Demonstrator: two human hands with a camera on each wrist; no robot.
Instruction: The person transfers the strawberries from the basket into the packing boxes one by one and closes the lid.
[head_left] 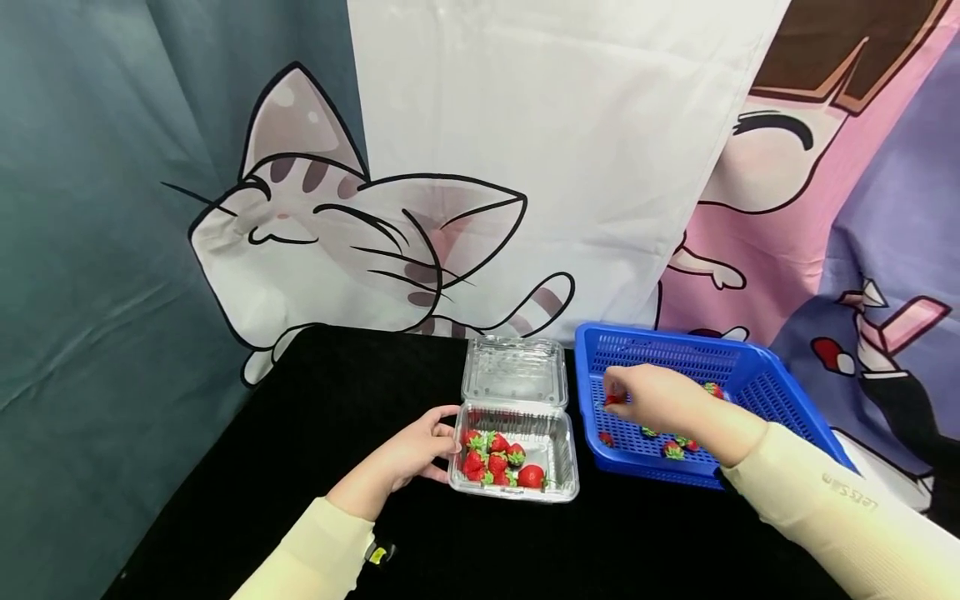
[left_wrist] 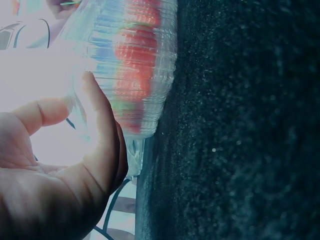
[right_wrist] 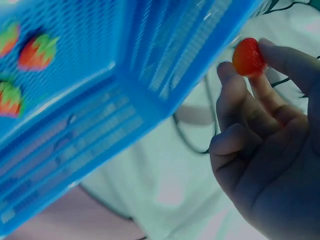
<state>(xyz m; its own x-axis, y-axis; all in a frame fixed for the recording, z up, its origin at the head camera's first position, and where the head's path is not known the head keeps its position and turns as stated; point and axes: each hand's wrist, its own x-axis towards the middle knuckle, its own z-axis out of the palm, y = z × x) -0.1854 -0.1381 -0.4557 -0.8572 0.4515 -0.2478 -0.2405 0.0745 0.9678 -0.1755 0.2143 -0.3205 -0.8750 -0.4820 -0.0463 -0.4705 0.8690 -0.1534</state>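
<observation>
My right hand [head_left: 660,400] pinches a red strawberry [right_wrist: 248,57] between thumb and fingertips, above the left part of the blue basket [head_left: 675,477]. Several strawberries with green leaves lie in that basket, one of them a leafy strawberry [right_wrist: 37,52] in the right wrist view. To the left stands a clear plastic box [head_left: 564,462] with its hinged lid [head_left: 516,375] folded back. Red strawberries [head_left: 497,463] fill its left side, and a single strawberry [head_left: 532,477] sits toward its front right. My left hand [head_left: 420,446] holds the box's left rim, thumb and fingers curled at the wall.
Black cloth [head_left: 360,392] covers the table. Behind it hangs a printed curtain [head_left: 600,167] with a cartoon cat, close to the backs of the box lid and basket. The basket stands just right of the box.
</observation>
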